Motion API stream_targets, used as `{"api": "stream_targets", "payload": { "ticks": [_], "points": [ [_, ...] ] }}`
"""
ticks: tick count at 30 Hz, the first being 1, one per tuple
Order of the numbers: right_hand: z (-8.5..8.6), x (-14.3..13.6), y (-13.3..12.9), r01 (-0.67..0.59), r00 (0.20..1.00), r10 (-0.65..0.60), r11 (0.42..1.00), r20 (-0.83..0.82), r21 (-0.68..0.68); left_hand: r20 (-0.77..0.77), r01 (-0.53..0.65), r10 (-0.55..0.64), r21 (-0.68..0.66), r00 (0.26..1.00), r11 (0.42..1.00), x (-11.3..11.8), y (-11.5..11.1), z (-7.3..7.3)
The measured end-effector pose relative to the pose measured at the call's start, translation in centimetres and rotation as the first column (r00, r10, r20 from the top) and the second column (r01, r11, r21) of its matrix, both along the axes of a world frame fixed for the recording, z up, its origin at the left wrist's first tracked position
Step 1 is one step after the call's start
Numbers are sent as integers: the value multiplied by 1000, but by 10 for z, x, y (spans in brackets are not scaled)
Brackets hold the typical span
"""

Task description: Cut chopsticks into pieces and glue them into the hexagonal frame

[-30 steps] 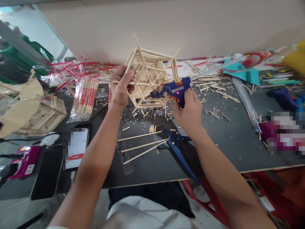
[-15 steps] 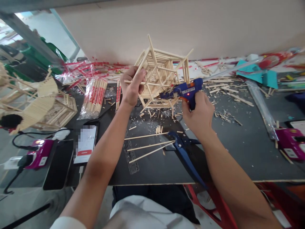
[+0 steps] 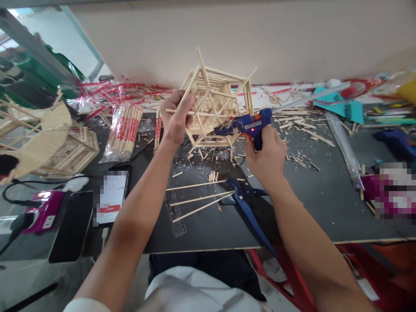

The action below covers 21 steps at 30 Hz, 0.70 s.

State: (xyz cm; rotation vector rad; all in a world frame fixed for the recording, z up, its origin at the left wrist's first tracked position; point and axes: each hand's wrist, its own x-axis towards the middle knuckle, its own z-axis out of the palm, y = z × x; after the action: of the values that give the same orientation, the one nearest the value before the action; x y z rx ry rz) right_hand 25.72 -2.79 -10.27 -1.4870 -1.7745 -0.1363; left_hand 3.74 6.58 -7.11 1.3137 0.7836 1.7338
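Dark table (image 3: pixel 312 212) carries everything, littered with wood scraps. Stick frame (image 3: pixel 216 113) is off the table, mid-view near its back edge, tilted open side toward the person; looks like that gives a clear way in. Left hand (image 3: pixel 177 117) has it by the left rim, thumb and fingers pinching a stick there, probably to steady it and stay away from the hot end. Cutter (image 3: pixel 249 211) lies in front, handle past the table edge, so likely quick to grab. Right hand (image 3: pixel 269 151) has its fingers curled round the grip of the glue gun (image 3: pixel 255 124); can't tell if the trigger is squeezed. Nozzle sits at the frame's lower right, contact with a stick unclear. Red light on, clear glue rod (image 3: pixel 302 100) out the back, presumably its feed. Clear ruler (image 3: pixel 178 224) is under the left ends of three loose sticks (image 3: pixel 201 200), likely for measuring. Short offcuts (image 3: pixel 213 177) sit just beyond them.
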Motion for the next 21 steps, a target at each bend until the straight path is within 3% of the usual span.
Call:
{"api": "stream_targets", "payload": {
  "ticks": [8, 14, 21],
  "points": [
    [-5, -6, 2, 25, 999, -22, 996, -33, 87, 3, -53, 53, -18, 999, 998, 2, -4, 3],
    [-2, 10, 11, 268, 955, -236, 945, -178, 187, 89, -39, 46, -79, 995, 996, -2, 1, 6],
    [-14, 55, 35, 390, 879, -369, 921, -302, 11, 209, 111, -45, -311, 977, 944, -22, 13, 8]
  ]
}}
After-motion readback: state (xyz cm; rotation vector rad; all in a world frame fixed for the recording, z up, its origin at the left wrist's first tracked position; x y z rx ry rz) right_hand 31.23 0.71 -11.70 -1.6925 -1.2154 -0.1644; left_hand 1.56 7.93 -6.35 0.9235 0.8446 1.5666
